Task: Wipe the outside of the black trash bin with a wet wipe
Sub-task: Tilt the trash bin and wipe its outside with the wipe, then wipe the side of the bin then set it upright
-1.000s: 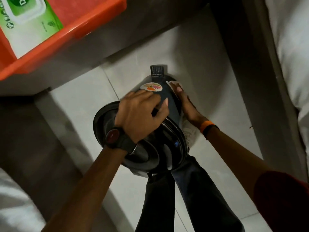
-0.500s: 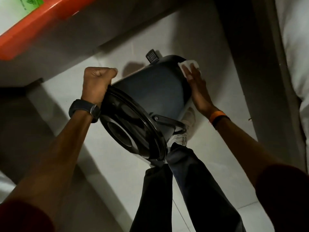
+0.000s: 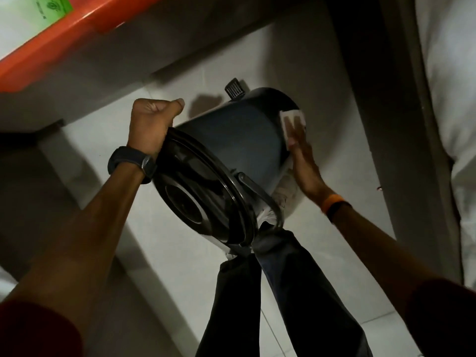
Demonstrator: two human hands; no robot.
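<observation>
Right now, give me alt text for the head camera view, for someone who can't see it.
A person's left hand grips the rim of a tilted black trash bin while the right hand presses a white wet wipe against its side. Their dark trouser legs stand on the pale tiled floor below.

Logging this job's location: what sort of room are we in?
Probably a bedroom or similar home room: white bedding along the right, pale floor tiles, and an orange tray holding a wipes pack on a ledge.

The green pack is cut off by the top edge, its print illegible.
</observation>
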